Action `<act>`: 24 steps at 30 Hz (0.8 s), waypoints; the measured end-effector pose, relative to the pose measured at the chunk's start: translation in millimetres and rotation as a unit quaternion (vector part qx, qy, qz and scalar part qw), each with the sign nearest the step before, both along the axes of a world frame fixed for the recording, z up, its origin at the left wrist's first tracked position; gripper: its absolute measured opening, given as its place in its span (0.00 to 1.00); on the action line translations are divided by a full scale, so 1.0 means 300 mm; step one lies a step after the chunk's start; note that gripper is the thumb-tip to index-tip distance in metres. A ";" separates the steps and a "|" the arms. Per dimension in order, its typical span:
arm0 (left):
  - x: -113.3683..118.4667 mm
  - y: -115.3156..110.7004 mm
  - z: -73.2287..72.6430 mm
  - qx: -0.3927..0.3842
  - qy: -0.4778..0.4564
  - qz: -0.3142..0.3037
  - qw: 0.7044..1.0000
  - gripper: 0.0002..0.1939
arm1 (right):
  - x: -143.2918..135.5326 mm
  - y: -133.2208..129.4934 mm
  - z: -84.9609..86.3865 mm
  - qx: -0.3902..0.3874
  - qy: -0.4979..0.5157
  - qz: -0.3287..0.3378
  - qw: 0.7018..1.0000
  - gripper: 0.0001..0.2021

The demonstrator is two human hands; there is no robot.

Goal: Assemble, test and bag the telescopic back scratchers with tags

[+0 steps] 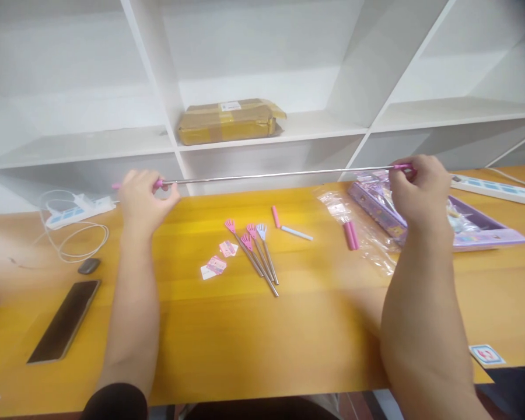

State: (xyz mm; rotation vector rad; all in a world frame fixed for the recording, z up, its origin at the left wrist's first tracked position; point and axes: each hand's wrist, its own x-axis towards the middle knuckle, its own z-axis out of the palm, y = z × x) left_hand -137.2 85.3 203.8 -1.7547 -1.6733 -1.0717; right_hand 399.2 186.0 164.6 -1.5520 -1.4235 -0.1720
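A telescopic back scratcher (262,175) is stretched out level above the table's far side, its thin metal rod spanning both hands. My left hand (142,195) is closed around its pink end at the left. At the other end, my right hand (420,184) grips a pink part, mostly covered by the fingers. Below lie several shorter scratchers (262,254) with pink or pale blue claw heads and metal rods. Close by are a loose pink tube (275,216) and a pale blue tube (296,233). Small pink and white cards (216,265) rest left of the scratchers.
Clear plastic bags (374,251) and two pink tubes (350,235) lie beside a purple box (490,238) on the right. A phone (64,321), mouse (88,266) and power strip (81,212) with cables occupy the left. A taped parcel (230,121) sits on the shelf behind.
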 end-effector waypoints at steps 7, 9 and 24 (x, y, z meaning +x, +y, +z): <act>-0.011 -0.004 -0.006 0.000 0.007 0.005 1.000 0.12 | -0.033 0.006 0.007 -0.029 0.044 -0.004 0.999 0.04; -0.004 -0.005 -0.006 0.003 0.013 0.006 1.000 0.12 | -0.031 0.012 0.004 -0.038 0.045 -0.011 0.998 0.04; 0.117 0.009 -0.028 0.018 0.038 -0.011 0.999 0.13 | -0.092 0.023 -0.016 -0.018 0.028 0.041 0.999 0.04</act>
